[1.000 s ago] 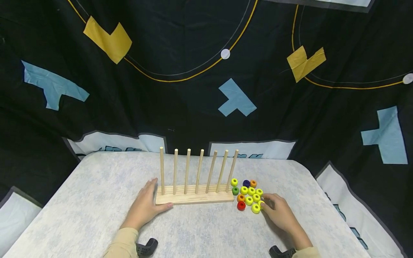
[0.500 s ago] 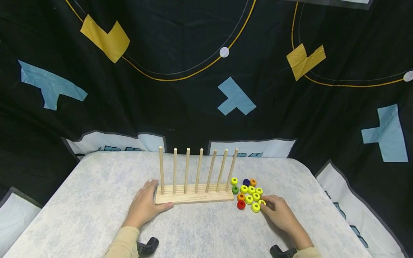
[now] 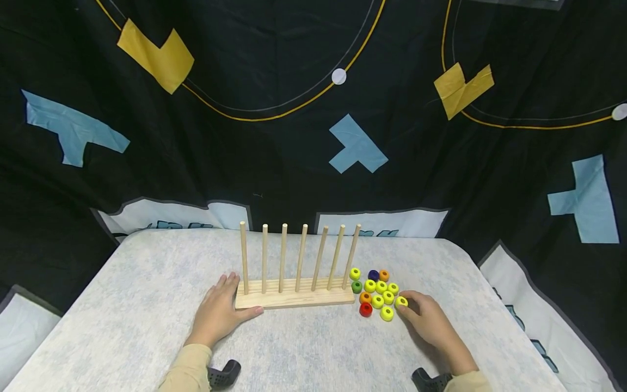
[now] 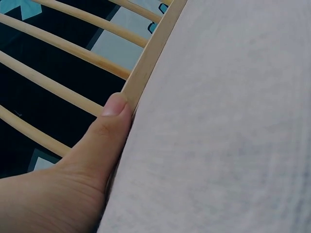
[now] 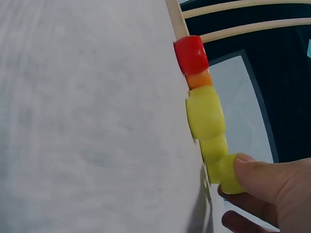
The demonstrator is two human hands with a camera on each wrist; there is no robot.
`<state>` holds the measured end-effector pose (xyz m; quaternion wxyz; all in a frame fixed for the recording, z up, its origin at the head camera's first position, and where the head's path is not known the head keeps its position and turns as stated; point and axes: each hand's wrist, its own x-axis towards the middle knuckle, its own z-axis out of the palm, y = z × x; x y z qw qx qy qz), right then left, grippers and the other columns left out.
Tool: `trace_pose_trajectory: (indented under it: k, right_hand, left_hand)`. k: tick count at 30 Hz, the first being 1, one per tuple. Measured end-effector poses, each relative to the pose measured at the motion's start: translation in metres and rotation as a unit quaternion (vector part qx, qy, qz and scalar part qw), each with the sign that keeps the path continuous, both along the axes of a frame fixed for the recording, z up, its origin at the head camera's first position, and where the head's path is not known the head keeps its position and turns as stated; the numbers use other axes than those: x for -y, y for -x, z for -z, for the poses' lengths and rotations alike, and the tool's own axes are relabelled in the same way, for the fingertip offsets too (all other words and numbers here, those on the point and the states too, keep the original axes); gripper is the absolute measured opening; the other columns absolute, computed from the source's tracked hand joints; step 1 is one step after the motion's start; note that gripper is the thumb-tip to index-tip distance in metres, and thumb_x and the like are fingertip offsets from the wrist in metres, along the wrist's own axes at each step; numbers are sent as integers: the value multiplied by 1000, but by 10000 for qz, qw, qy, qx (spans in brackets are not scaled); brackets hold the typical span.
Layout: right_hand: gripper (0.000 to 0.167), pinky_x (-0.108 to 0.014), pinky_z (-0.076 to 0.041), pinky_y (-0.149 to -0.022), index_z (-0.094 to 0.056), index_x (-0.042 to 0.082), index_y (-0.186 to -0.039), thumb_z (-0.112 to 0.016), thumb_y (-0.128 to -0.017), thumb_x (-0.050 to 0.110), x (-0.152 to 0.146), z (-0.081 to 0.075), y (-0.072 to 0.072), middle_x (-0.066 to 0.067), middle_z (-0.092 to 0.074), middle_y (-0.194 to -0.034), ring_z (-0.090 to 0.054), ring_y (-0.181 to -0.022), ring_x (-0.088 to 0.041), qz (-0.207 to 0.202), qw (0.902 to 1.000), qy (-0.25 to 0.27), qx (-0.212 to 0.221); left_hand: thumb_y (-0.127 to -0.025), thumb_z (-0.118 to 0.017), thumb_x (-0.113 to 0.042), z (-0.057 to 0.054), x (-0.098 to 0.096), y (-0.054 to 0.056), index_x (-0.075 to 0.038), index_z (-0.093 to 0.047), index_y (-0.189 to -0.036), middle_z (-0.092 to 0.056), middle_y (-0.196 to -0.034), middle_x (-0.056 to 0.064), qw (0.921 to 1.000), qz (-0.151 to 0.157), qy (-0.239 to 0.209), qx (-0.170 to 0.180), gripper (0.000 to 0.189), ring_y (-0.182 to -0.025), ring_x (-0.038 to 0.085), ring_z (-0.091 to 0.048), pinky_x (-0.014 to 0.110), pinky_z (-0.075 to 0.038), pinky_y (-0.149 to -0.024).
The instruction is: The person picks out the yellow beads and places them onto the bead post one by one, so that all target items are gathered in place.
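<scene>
My left hand (image 3: 217, 310) holds the left end of a pale wooden peg rack (image 3: 299, 296); its thumb lies along the front edge, and its fingers reach along the left end toward the back. In the left wrist view the thumb (image 4: 104, 128) presses on the base edge. My right hand (image 3: 428, 321) pinches a yellow bead (image 3: 401, 302) between thumb and fingers at the right side of a bead group. The right wrist view shows that bead (image 5: 228, 174) raised a little off the table, overlapping another yellow bead behind it.
Several upright pegs (image 3: 283, 256) stand bare on the rack. Right of it lie several yellow beads (image 3: 386, 314), a red bead (image 3: 366, 309), orange beads (image 3: 365, 297), a green bead (image 3: 356, 286) and a dark blue bead (image 3: 374, 275). A black patterned cloth (image 3: 274, 163) hangs behind the table.
My right hand has taken hold of the yellow bead and drawn it slightly up and right, away from its neighbours. The left hand stays on the rack.
</scene>
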<state>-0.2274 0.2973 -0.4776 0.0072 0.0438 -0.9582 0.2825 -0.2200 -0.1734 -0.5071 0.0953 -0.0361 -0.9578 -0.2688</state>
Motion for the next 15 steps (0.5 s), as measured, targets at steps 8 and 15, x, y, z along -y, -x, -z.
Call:
trace_pose_trajectory:
  k: [8,15]
  right_hand:
    - [39,-61,-48,-102,-59,5,-134,-62,-99,21,-1,-19,10,-18,-61,-134,-57,-123,-39,-167,9987,81,-466]
    - [39,-58,-52,-98,-58,5,-134,-60,-101,25,11,-42,29,-15,-62,-131,-58,-120,-33,-85,9962,141,-854]
  left_hand:
    - [-73,-70,-74,1,0,0,9,-40,-146,-37,-155,26,10000,39,52,-72,114,-147,47,-27,62,-22,-121]
    - [-73,-70,-72,0,-1,0,9,-39,-146,-36,-155,27,10000,34,0,0,114,-147,47,-26,61,-19,-122]
